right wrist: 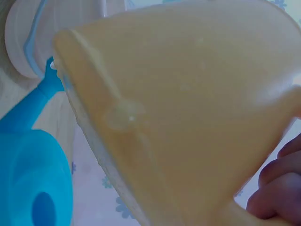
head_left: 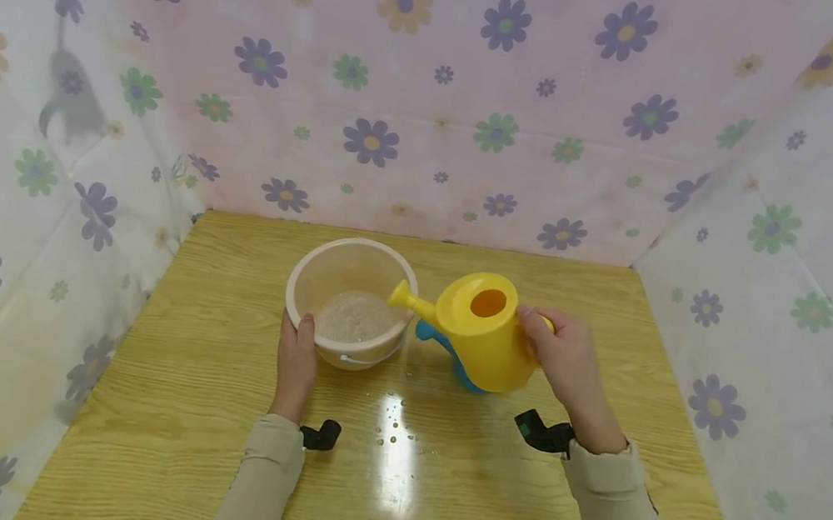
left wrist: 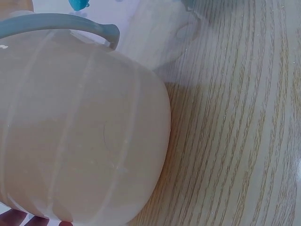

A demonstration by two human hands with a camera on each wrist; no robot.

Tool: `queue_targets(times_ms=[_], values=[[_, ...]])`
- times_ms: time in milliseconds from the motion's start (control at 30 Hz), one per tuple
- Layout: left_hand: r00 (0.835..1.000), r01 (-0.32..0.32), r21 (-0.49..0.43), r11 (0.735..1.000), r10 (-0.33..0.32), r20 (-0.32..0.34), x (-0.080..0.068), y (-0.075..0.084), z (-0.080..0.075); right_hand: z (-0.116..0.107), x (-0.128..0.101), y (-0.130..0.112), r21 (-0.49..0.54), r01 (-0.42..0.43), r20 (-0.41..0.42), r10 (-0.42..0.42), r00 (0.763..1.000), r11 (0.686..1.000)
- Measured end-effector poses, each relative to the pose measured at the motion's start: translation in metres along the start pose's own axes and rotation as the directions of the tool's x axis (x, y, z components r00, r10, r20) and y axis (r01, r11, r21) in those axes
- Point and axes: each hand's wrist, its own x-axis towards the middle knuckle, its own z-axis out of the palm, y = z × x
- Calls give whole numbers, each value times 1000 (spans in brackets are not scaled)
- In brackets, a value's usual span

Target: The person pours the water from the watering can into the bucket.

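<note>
A translucent pale bucket (head_left: 350,300) with grainy wet stuff in its bottom stands on the wooden table (head_left: 184,405). My left hand (head_left: 295,361) holds its near left side, thumb on the rim. The bucket's wall (left wrist: 80,127) and its blue-grey handle (left wrist: 61,23) fill the left wrist view. My right hand (head_left: 561,358) grips the handle of a yellow watering can (head_left: 481,329), which is tilted with its spout (head_left: 407,297) over the bucket's rim. A blue watering can (head_left: 445,355) stands behind and under the yellow one. The yellow can's body (right wrist: 188,103) and the blue can (right wrist: 33,174) show in the right wrist view.
Flowered cloth walls (head_left: 432,102) close off the table at the back and on both sides. Small drops of water (head_left: 388,429) lie on the table in front of the bucket. The table's near part shows a bright glare.
</note>
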Motion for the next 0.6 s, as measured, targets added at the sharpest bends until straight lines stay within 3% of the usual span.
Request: queue_targets(times_ms=[267, 600], values=[[1000, -2, -10, 1000, 2, -5, 1, 1, 1, -7, 26, -10, -91, 83, 47, -79, 996, 992], [1000, 26, 2, 1000, -26, -8, 0, 4, 1, -13, 56, -10, -81, 79, 142, -67, 988, 994]])
